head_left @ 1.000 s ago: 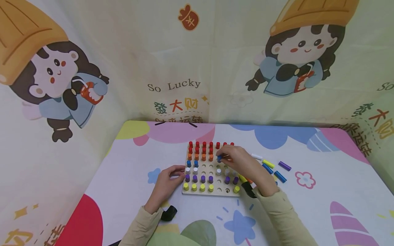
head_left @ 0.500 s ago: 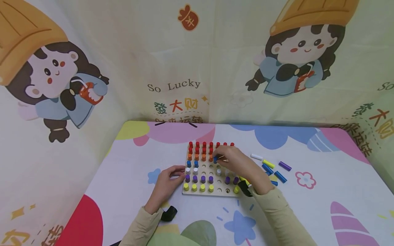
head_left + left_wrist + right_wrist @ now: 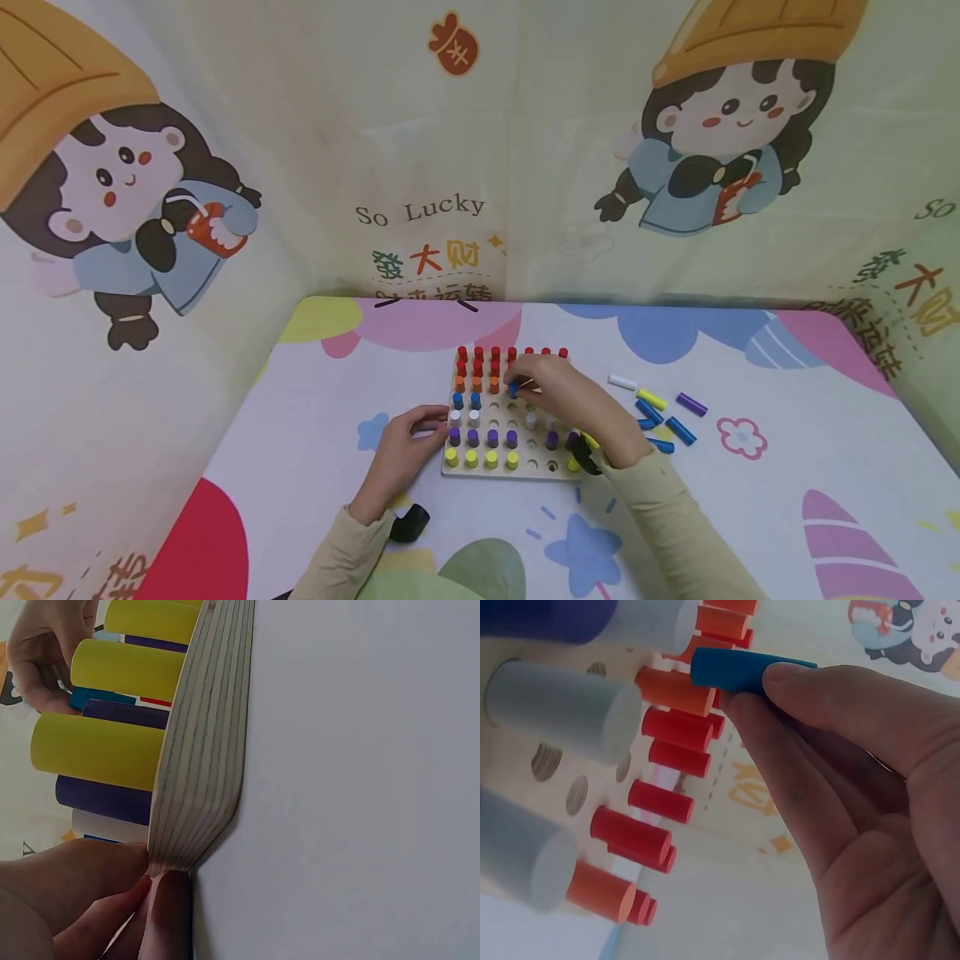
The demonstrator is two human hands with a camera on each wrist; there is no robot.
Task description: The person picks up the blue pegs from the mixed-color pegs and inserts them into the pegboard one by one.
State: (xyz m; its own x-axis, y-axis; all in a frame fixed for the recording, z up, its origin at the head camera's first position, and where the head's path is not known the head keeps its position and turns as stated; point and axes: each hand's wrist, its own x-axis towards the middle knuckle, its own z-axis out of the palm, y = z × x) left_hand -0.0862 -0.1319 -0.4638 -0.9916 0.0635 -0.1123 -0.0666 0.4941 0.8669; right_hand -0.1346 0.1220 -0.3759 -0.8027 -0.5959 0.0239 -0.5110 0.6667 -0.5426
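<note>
A wooden pegboard (image 3: 483, 474) lies on the table with rows of red, orange, blue, white, purple and yellow pegs. At its left edge my left hand (image 3: 408, 444) holds on, thumb and fingertips against the side; the left wrist view has the fingers (image 3: 172, 911) at the board's edge. Above the board, my right hand (image 3: 572, 393) pinches a blue peg (image 3: 731, 669) between thumb and fingers. That peg hangs over the blue row, near the orange pegs (image 3: 676, 691), apart from the holes. White pegs (image 3: 562, 709) stand nearer the wrist. The right hand hides part of the board.
Loose pegs lie right of the board: a white peg (image 3: 622, 382), a yellow peg (image 3: 651, 399), a purple peg (image 3: 692, 404) and several blue pegs (image 3: 681, 430). Printed cloth covers the table (image 3: 300, 517). A patterned curtain (image 3: 555, 167) stands behind.
My right hand has moved left along the board with the blue peg, past the back rows. The left hand stays at the board's edge. The view has shifted slightly.
</note>
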